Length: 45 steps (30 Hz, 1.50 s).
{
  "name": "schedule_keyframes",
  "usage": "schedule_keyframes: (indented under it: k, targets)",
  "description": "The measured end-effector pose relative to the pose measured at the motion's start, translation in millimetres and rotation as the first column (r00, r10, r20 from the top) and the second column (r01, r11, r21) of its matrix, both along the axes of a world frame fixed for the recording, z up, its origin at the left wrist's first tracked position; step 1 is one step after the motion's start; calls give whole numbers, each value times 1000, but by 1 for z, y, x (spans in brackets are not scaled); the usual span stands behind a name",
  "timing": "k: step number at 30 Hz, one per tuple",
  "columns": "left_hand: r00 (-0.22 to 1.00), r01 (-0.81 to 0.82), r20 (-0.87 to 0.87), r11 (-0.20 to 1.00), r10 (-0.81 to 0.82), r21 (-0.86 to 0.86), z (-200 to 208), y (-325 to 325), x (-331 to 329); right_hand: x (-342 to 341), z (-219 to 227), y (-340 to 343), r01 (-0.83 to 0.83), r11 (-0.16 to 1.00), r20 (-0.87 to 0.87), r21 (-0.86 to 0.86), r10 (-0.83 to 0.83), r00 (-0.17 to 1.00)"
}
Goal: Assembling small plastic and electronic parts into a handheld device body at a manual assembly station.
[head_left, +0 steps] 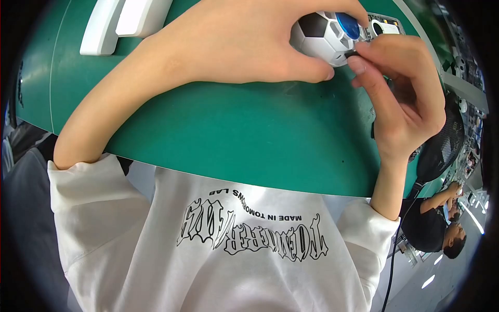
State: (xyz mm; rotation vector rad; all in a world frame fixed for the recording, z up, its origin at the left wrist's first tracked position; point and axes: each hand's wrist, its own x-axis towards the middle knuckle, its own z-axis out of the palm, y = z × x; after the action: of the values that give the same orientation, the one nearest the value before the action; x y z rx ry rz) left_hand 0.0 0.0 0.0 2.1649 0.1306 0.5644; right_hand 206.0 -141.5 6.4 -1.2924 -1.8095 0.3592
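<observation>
My left hand (265, 44) reaches across the top of the view and wraps round a white ball-shaped housing (323, 46) patterned like a football. One dark panel and one shiny blue panel show on it, along with open frames. Thumb and forefinger of my right hand (405, 88) pinch a small black piece (351, 53) at the ball's right side, touching it or very close to it. What that piece is cannot be made out. Behind the fingertips lies a part with a pale frame and circuit board (383, 26), partly hidden.
Two long white plastic casings (104, 31) lie on the green table mat (239, 135) at the upper left. At the right edge are a black mesh object (441, 140) and a black cable (392, 260). Another person (429, 223) is farther off to the right.
</observation>
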Motion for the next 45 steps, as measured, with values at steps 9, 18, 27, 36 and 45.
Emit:
schedule_keyframes:
  k: [9, 18, 27, 36, 45]
  targets:
    - [996, 2, 91, 998, -8, 68, 0, -3, 4, -15, 6, -7, 56, 998, -73, -33, -59, 996]
    - [998, -67, -6, 998, 67, -9, 8, -7, 3, -1, -3, -4, 14, 999, -134, -44, -20, 991]
    - [985, -133, -140, 965, 103, -224, 15, -13, 21, -15, 6, -2, 60, 945, -434, -321, -203, 878]
    - [946, -246, -272, 940, 179, -238, 33, -27, 28, -13, 39, 7, 45, 803, -334, -595, -297, 894]
    - [951, -249, -160, 962, 264, 110, 1, 38, -48, 84, 30, -58, 514, 798, 376, -313, -393, 839]
